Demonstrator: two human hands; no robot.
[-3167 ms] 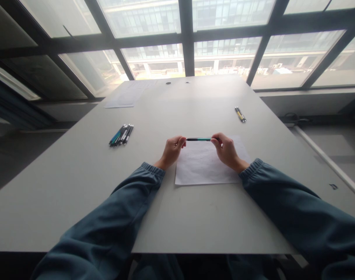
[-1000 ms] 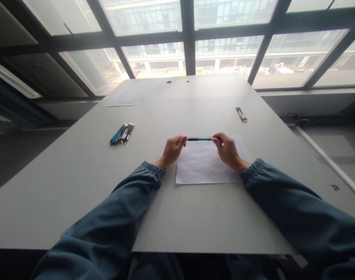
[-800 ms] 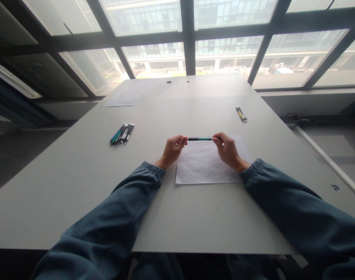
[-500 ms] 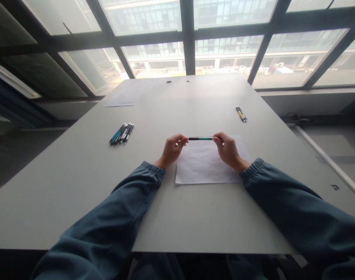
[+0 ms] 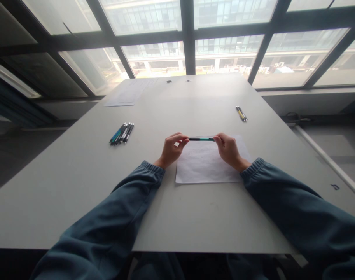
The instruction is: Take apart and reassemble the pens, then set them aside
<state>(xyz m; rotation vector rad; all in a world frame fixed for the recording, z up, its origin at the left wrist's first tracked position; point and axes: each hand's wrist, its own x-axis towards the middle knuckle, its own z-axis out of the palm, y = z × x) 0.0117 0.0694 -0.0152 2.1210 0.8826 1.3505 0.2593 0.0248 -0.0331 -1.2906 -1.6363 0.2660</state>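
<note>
A black and teal pen (image 5: 201,139) is stretched level between my two hands, above the far part of a white sheet of paper (image 5: 208,169). My left hand (image 5: 172,148) pinches its black end between thumb and fingers. At the teal end, my right hand (image 5: 227,149) is closed on it, thumb on the near side. The fingertips cover both tips of the pen. Faint marks show on the paper, too pale to read.
Left on the white table (image 5: 78,194) lies a bunch of several pens (image 5: 121,134). Two pens (image 5: 241,113), one partly yellow, lie at the right. More paper (image 5: 123,95) rests at the far left, near the windows.
The right hand has shifted slightly along the pen's teal end, so a little more of that end shows. The left hand keeps its pinch almost in place.
</note>
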